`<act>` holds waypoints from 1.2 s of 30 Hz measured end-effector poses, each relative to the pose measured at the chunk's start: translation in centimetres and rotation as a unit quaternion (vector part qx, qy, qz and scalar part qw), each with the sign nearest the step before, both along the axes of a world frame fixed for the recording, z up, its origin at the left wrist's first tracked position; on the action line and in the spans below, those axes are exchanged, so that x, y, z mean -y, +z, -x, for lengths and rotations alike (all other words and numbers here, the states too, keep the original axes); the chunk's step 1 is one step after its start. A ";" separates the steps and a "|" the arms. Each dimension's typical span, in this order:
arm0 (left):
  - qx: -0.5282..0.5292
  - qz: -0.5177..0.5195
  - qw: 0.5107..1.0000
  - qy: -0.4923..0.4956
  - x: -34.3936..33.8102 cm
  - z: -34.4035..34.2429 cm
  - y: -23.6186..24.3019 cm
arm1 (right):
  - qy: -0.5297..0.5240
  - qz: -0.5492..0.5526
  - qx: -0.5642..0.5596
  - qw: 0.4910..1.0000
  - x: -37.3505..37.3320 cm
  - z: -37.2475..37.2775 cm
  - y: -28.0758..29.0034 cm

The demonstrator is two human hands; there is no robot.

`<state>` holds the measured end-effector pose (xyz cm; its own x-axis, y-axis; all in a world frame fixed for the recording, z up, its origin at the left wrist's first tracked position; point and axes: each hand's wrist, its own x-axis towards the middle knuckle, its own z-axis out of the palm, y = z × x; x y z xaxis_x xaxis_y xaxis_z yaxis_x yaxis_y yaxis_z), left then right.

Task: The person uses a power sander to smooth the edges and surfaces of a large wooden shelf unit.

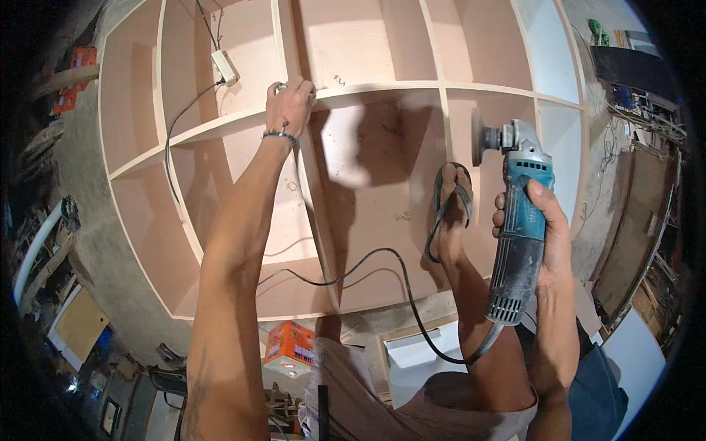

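- Right hand (557, 228): closed firmly round the body of a teal-and-dark angle grinder (521, 257); thumb on the teal part, fingers wrapped from the far side.
- Grinder sits right of centre, held over the lower row of the cabinet (346, 44), head end up, tail end toward the person.
- Grinder's disc (477, 137): seen nearly edge-on, facing left.
- Black cable (382, 249): leaves the grinder's tail, loops left over the cabinet, passes behind the left forearm.
- Left hand (290, 106): fingers curled at a divider junction, on the long middle divider (404, 84); cannot tell if it pinches anything small. Dark bracelet (279, 135) on that wrist.
- Cabinet: pale pinkish wood, open compartments facing up, two rows visible.
- Power strip (224, 67): whitish, in an upper-row compartment, left of the left hand; dark cord (171, 132) curves from it into the lower row.
- Sandalled foot (450, 239): inside the lower row, left of the grinder.
- Orange box (290, 342): below the cabinet's near edge, right of the left forearm.
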<state>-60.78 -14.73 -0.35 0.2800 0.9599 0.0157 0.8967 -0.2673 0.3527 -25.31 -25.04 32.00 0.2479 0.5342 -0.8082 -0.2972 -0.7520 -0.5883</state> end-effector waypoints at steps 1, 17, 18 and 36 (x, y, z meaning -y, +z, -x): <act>0.055 -0.077 0.995 -0.018 -0.3 0.3 0.2 | 0.017 0.019 -0.015 1.000 -0.7 -0.4 -0.1; -0.019 0.174 0.853 0.491 -5.3 8.9 -0.5 | 0.476 0.032 0.074 0.876 -17.2 9.6 -10.7; -0.021 0.180 0.852 0.492 -5.3 8.9 -0.6 | 0.478 0.037 0.072 0.874 -18.1 10.4 -11.9; -0.039 0.249 0.835 0.489 -5.8 9.4 -0.7 | 0.690 0.109 0.169 0.695 -26.4 20.6 -17.9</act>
<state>-70.14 -8.92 -1.06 -0.6604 0.6124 -0.4345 0.6258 0.7687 0.1322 -45.94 1.40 14.14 -0.1850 0.3257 -0.9272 0.9234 -0.2654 -0.2774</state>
